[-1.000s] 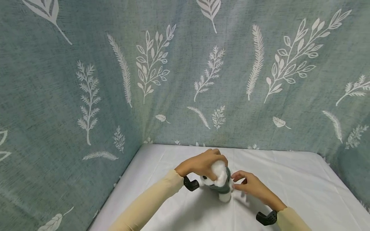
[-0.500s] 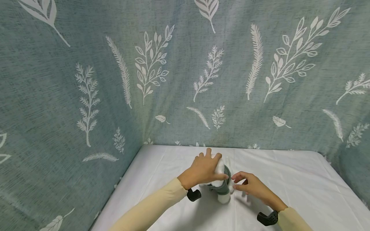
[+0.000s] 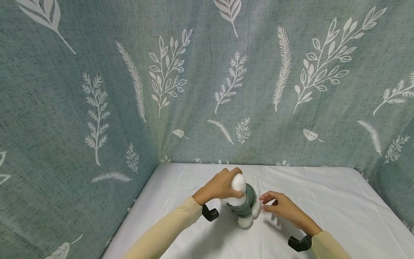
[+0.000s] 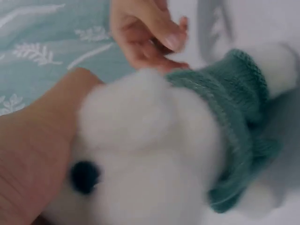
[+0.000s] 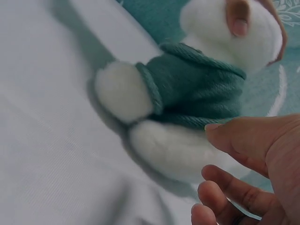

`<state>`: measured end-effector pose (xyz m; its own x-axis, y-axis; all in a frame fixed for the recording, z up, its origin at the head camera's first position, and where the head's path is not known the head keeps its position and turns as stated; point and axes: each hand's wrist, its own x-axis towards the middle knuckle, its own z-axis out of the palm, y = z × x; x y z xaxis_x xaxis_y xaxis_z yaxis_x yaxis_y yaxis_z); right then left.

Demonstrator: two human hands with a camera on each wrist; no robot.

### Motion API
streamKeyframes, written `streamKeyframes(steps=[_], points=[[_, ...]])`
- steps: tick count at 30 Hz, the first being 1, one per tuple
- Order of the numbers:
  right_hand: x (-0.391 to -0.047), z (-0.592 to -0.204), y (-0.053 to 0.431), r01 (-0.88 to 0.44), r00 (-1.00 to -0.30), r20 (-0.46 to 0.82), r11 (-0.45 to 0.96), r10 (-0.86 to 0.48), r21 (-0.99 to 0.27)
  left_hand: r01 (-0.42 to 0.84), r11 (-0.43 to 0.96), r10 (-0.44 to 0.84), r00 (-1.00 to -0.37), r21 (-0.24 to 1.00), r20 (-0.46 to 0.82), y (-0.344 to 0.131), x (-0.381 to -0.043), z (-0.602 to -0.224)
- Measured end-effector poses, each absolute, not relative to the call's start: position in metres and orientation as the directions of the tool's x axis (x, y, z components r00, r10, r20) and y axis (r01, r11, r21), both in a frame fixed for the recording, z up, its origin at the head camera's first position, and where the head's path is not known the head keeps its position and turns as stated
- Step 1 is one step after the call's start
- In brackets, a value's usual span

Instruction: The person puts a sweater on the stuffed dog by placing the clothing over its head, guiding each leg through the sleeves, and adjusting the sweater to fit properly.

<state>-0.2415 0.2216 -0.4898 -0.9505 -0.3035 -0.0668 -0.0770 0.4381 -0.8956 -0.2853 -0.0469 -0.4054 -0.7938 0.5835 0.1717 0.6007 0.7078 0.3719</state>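
Note:
A white plush toy [image 3: 238,182] wearing a green knitted sweater [image 3: 243,209] is on the white-covered table, leaning to the left. My left hand [image 3: 220,186] grips its head, thumb on the near side and fingers over the far side. One dark round eye [image 4: 85,177] shows beside that hand in the left wrist view. On the toy's right is my right hand [image 3: 280,208], holding nothing, its fingers loosely bent. In the right wrist view its thumb [image 5: 234,136] is close to the sweater's hem; whether it touches cannot be told. The toy's face is mostly hidden from the head view.
A white cloth [image 3: 323,194] covers the table. Green-blue curtains [image 3: 194,90] with white leaf patterns stand behind it and along the left side. Each wrist carries a black device, such as the one on the left wrist [image 3: 210,213].
The left hand spread its fingers over the toy's head, then closed round it again. Toy and left hand have shifted slightly left, showing more of the sweater. The right hand has hardly moved.

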Motion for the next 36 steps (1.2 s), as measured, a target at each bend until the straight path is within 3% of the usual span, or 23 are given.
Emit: streamKeyframes(steps=[8, 12, 21, 28, 36], points=[[-0.244, -0.474, 0.217, -0.090, -0.958, -0.035, 0.419, -0.283, -0.903, 0.746, 0.561, 0.676, -0.663, 0.359, 0.320, -0.062, -0.292, -0.408], [-0.245, -0.465, 0.215, -0.066, -0.970, -0.043, 0.428, -0.240, -0.901, 0.777, 0.496, 0.733, -0.614, 0.387, 0.294, -0.070, -0.296, -0.403], [-0.242, -0.461, 0.202, -0.040, -0.962, -0.093, 0.468, -0.257, -0.883, 0.829, 0.309, 0.879, -0.436, 0.466, 0.193, -0.078, -0.302, -0.408], [-0.241, -0.461, 0.189, 0.039, -0.962, -0.177, 0.541, -0.206, -0.840, 0.817, 0.359, 0.867, -0.471, 0.451, 0.164, -0.072, -0.294, -0.405], [-0.243, -0.465, 0.180, 0.048, -0.964, -0.183, 0.546, -0.195, -0.836, 0.770, 0.482, 0.802, -0.580, 0.418, 0.142, -0.068, -0.291, -0.409]])
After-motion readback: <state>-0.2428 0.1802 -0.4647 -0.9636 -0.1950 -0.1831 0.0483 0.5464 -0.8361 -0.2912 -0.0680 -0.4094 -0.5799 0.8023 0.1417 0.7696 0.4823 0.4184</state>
